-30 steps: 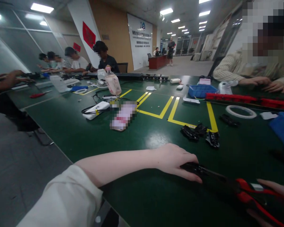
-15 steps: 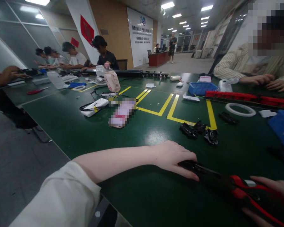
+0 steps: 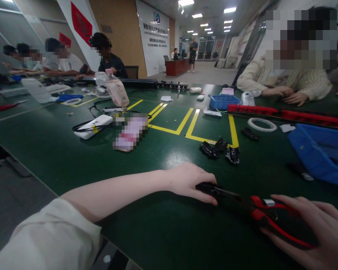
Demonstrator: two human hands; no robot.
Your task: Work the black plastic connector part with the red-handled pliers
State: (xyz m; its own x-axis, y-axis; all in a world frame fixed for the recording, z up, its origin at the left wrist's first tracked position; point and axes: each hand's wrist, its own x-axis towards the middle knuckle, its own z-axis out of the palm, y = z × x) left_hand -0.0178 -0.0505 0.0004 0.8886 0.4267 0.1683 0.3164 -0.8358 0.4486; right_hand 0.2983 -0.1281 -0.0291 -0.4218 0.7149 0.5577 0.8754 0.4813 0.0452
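My left hand [image 3: 187, 182] reaches across the green table and is closed on the end of a black plastic part [image 3: 207, 188]. In my right hand [image 3: 321, 228] are red-handled pliers [image 3: 258, 205], the fingers and thumb around spread handles. The pliers' dark jaws point left toward the black part; whether they touch it is too dim to tell. Beyond my left hand lie several similar black parts [image 3: 210, 150] beside the yellow tape marks.
A blue bin [image 3: 312, 144] stands at the right, with a roll of tape [image 3: 261, 124] beyond it. A phone [image 3: 132, 131], a white power bank [image 3: 94, 125] and a drink bottle [image 3: 116, 90] are at left centre. A co-worker [image 3: 284, 82] sits across the table.
The view has turned to the right, so the table's things appear farther left and more of the blue bin and my right hand shows. Both hands keep their holds.
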